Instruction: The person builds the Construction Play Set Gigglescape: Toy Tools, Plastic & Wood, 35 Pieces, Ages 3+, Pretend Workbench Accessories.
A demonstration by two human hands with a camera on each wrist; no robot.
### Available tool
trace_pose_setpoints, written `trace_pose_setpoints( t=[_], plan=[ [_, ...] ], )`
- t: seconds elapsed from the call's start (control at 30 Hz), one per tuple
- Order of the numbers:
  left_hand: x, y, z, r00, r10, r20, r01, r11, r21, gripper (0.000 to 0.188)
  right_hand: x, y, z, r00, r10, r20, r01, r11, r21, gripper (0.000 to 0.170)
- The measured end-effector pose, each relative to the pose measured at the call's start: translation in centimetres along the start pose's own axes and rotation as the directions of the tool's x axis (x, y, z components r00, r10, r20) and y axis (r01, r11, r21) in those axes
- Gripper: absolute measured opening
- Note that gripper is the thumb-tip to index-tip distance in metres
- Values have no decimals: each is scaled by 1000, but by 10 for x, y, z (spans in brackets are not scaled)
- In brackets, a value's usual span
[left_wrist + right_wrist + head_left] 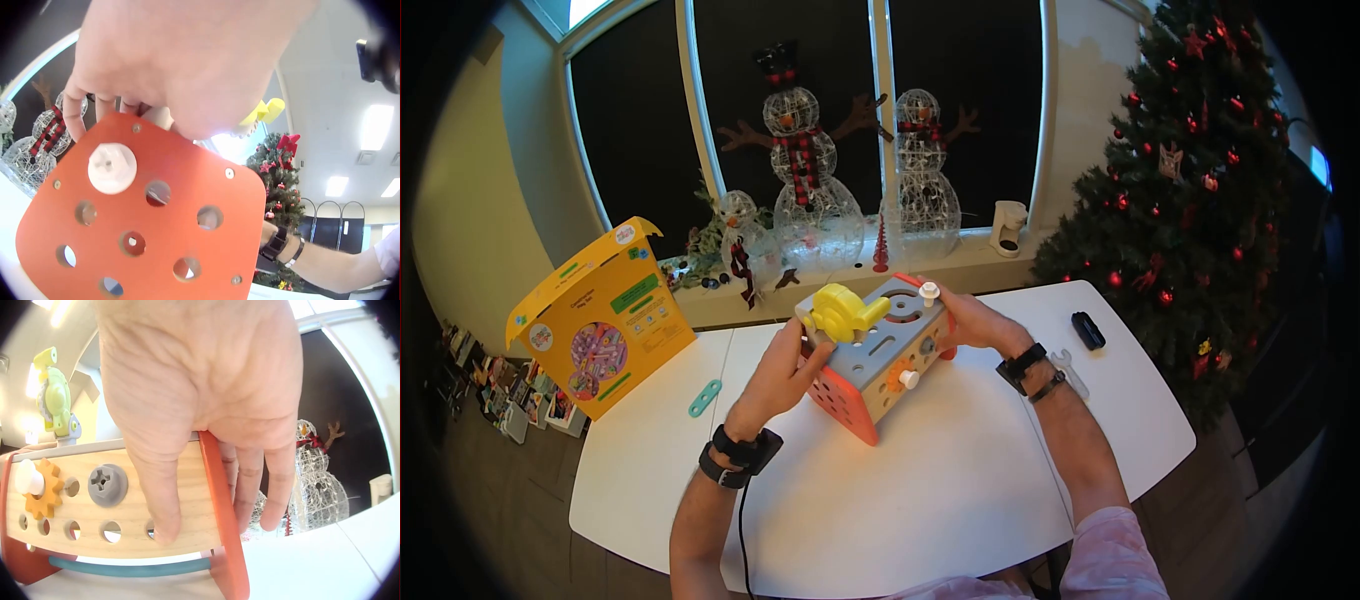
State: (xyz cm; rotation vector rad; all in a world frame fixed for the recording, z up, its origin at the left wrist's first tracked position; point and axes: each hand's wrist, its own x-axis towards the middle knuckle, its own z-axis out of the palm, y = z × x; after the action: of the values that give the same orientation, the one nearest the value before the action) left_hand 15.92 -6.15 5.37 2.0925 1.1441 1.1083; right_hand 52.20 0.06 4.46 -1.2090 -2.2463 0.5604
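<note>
A wooden toy workbench (pixel 863 368) with a grey top and orange end panels is tilted over the white table between both hands. My left hand (pixel 778 370) grips its left end at the top edge, above the holed orange panel (pixel 156 244). Around the right end curls my right hand (pixel 200 394), thumb on the wooden front and fingers beyond the orange panel. A yellow toy circular saw (pixel 836 310) sits on the top near my left hand. On the front are an orange gear (pixel 45 495) with a white bolt (pixel 28 478) and a grey screw (pixel 107 485).
A teal strip (pixel 705 398) with holes lies left on the table (pixel 880 520), near a yellow box (pixel 615 320). Right of the workbench are a grey toy wrench (pixel 1070 375) and a black case (pixel 1087 331). Behind stand wire snowmen (pixel 815 215) and a Christmas tree (pixel 1180 180).
</note>
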Motion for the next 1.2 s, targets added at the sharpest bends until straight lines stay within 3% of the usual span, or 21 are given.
trace_pose_setpoints(
  t=[0.1, 0.17, 0.23, 0.3, 0.33, 0.4, 0.43, 0.5, 0.53, 0.6, 0.83, 0.93, 1.0, 1.03, 1.1, 1.2],
  plan=[
    [-5, -18, -30, 995, 44, 92, -54, 993, 106, 57, 1, -3, 1, 1000, 16, -10, -16, 999, -42, 113],
    [-13, -27, -50, 995, 6, -100, 23, 959, 283, 63, 1, -8, -1, 1000, 15, -20, -16, 999, -44, 113],
    [-22, -38, -77, 988, -61, -139, 101, 948, 302, 63, -1, -12, -5, 994, 89, 60, -87, 996, -29, 116],
    [-30, -70, -106, 970, -200, -136, 239, 874, 422, 57, 0, -5, -2, 995, 67, 68, -69, 997, 23, 118],
    [-36, -96, -121, 969, -205, -141, 246, 871, 425, 57, 0, -3, -1, 999, 36, 40, -38, 998, 46, 117],
    [-55, -143, -142, 949, -262, -175, 311, 690, 653, 61, 0, 0, 1, 1000, 6, 8, -6, 998, 68, 117],
    [-64, -149, -147, 950, -260, -175, 309, 689, 655, 61, 1, 2, 2, 1000, -13, -1, 13, 999, 49, 118],
    [-75, -158, -150, 836, -493, -240, 490, 474, 732, 65, 1, 5, 2, 999, -26, -18, 27, 999, 28, 119],
    [-79, -162, -152, 840, -489, -236, 484, 477, 734, 65, 1, 6, 3, 999, -38, -15, 39, 998, 43, 120],
    [-86, -171, -153, 746, -618, -247, 578, 418, 701, 67, 1, 9, 4, 999, -47, -13, 48, 997, 56, 120],
    [-86, -183, -150, 744, -629, -227, 566, 411, 715, 55, 2, 7, 3, 1000, -13, 12, 12, 996, 85, 119],
    [-79, -178, -149, 785, -583, -209, 531, 461, 711, 53, 2, 7, 2, 999, -42, -8, 42, 997, 58, 115],
    [-75, -152, -143, 849, -494, -186, 483, 582, 654, 51, 1, 5, 2, 997, -66, -31, 67, 997, 29, 113],
    [-71, -141, -140, 851, -493, -180, 477, 583, 658, 51, 1, 6, 1, 998, -60, -19, 61, 997, 55, 113],
    [-63, -118, -135, 924, -374, -81, 358, 770, 529, 49, 1, 3, 0, 999, -51, -4, 51, 995, 82, 112],
    [-56, -66, -122, 938, -346, -10, 318, 850, 420, 34, -1, -2, -1, 1000, 14, 13, -15, 998, 62, 113]
  ],
)
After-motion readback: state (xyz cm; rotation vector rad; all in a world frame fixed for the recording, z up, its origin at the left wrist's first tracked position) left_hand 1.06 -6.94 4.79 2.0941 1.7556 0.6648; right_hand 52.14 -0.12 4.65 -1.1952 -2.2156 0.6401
